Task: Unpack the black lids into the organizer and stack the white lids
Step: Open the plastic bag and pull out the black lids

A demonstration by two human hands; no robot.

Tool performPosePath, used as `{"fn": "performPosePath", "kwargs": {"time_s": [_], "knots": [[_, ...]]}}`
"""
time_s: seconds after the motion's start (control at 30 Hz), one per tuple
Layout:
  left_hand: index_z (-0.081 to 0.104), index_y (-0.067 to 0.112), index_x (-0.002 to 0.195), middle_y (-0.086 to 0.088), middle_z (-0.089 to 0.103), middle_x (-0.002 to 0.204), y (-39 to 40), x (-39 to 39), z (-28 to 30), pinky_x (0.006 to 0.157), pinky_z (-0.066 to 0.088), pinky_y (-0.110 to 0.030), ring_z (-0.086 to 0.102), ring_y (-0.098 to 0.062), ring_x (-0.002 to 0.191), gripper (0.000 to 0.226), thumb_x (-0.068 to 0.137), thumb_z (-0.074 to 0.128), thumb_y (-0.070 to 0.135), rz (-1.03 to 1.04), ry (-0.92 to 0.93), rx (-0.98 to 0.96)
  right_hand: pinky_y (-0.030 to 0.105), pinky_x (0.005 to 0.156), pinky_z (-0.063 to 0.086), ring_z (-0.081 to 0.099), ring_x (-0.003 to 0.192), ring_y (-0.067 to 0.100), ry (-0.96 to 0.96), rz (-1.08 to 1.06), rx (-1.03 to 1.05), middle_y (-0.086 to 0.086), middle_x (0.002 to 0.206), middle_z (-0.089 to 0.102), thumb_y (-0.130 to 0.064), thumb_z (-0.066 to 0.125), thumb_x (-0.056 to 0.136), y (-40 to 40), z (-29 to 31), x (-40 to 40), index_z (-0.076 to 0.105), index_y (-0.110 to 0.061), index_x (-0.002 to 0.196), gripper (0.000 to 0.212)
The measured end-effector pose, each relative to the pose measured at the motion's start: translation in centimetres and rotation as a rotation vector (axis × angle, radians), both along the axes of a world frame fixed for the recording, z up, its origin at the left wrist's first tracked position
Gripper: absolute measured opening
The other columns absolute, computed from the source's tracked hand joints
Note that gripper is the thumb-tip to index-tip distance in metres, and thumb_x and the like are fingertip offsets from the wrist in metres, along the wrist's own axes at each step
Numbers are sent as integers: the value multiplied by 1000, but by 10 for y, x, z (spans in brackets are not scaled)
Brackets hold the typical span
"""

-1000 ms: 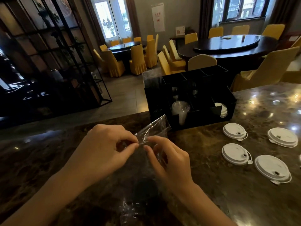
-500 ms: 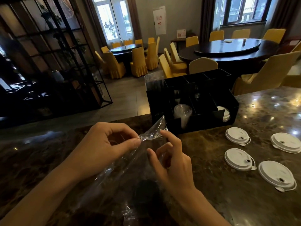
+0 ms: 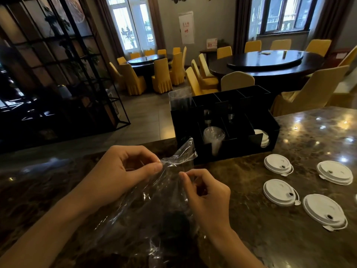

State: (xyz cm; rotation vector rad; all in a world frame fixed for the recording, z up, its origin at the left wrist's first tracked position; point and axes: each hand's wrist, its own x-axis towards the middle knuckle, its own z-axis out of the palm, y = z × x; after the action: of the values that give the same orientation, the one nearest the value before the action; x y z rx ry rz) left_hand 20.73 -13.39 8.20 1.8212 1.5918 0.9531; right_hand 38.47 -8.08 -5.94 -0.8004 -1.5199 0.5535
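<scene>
A clear plastic bag (image 3: 154,192) lies on the dark marble counter in front of me, with black lids (image 3: 176,222) dimly showing inside it. My left hand (image 3: 119,171) pinches the bag's top edge between thumb and forefinger. My right hand (image 3: 206,194) pinches the film just to the right of that. The black organizer (image 3: 228,149) stands behind the bag, holding clear cups (image 3: 213,139) in one slot and a few white lids (image 3: 263,138) in its right slot. Several loose white lids (image 3: 279,192) lie flat on the counter at the right.
The marble counter (image 3: 251,229) runs across the whole foreground. A clear sleeve (image 3: 179,99) stands at the organizer's back left corner. Beyond the counter are round dark tables with yellow chairs (image 3: 237,81), and a black metal shelf frame (image 3: 58,74) on the left.
My right hand has closed from spread fingers into a pinch on the film. The bag's top has been drawn up and spread wider between my hands.
</scene>
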Motion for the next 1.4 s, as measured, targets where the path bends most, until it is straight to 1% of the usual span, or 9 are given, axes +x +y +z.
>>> {"fn": "performPosePath", "kwargs": {"time_s": [0.23, 0.43, 0.57, 0.67, 0.8, 0.93, 1.03, 1.23, 1.4], "knots": [[78, 28, 88, -4, 75, 82, 4, -10, 1, 66, 57, -18, 70, -14, 70, 17, 76, 74, 39, 38, -123, -6, 5, 60, 47, 65, 69, -5, -15, 35, 33, -27, 80, 61, -27, 70, 94, 2, -1, 6, 73, -19, 95, 8], [79, 22, 86, -6, 72, 76, 10, -17, -1, 61, 56, -19, 67, -15, 67, 16, 76, 73, 34, 119, -212, -34, 7, 60, 49, 65, 70, -4, -48, 46, 60, -17, 82, 68, -25, 70, 94, 4, -4, 9, 74, -19, 96, 7], [77, 31, 93, 2, 75, 92, 11, -19, 11, 67, 58, -24, 72, -11, 81, 14, 82, 72, 40, 29, -67, -98, 6, 62, 51, 66, 73, -6, -63, 50, 62, -21, 84, 66, -32, 68, 95, 7, -4, 10, 72, -21, 97, 11], [74, 38, 101, 9, 75, 103, 14, -13, 28, 74, 56, -29, 72, -9, 95, 30, 78, 70, 57, -105, 101, -145, 6, 63, 52, 66, 74, -5, -70, 42, 73, -20, 84, 67, -30, 71, 94, 10, -4, 9, 72, -21, 97, 9], [68, 42, 100, 23, 70, 95, 28, 14, 35, 67, 56, -19, 67, 2, 89, 38, 73, 67, 69, -82, 467, -14, 5, 63, 51, 66, 72, -2, -65, 45, 85, -11, 80, 71, -33, 69, 95, 11, -4, 8, 72, -20, 95, 13], [66, 37, 90, 16, 67, 77, 44, 31, 36, 66, 46, -3, 60, 11, 85, 18, 79, 76, 48, 3, 636, 175, 6, 62, 51, 66, 69, -2, -66, 39, 90, -11, 79, 71, -35, 67, 94, 11, -3, 10, 72, -20, 93, 16], [71, 33, 82, 16, 69, 75, 55, 26, 44, 66, 45, -2, 62, 12, 83, 8, 81, 78, 35, -2, 649, 155, 5, 62, 50, 65, 70, -3, -64, 72, 86, -12, 78, 70, -33, 68, 94, 13, -2, 16, 73, -18, 92, 16], [75, 33, 84, 15, 74, 79, 66, 9, 54, 66, 55, -15, 68, 7, 77, 13, 75, 81, 41, 20, 597, 99, 5, 63, 48, 66, 72, -6, -51, 135, 64, -21, 81, 66, -29, 71, 94, 15, -1, 29, 74, -15, 93, 14], [67, 36, 109, 20, 67, 95, 52, 7, 54, 71, 55, -20, 64, 4, 84, 43, 70, 80, 50, -4, 675, 126, 9, 63, 51, 66, 73, 0, -153, 139, 89, -13, 81, 69, -34, 73, 92, 17, 7, 43, 73, -17, 95, 18]]}}
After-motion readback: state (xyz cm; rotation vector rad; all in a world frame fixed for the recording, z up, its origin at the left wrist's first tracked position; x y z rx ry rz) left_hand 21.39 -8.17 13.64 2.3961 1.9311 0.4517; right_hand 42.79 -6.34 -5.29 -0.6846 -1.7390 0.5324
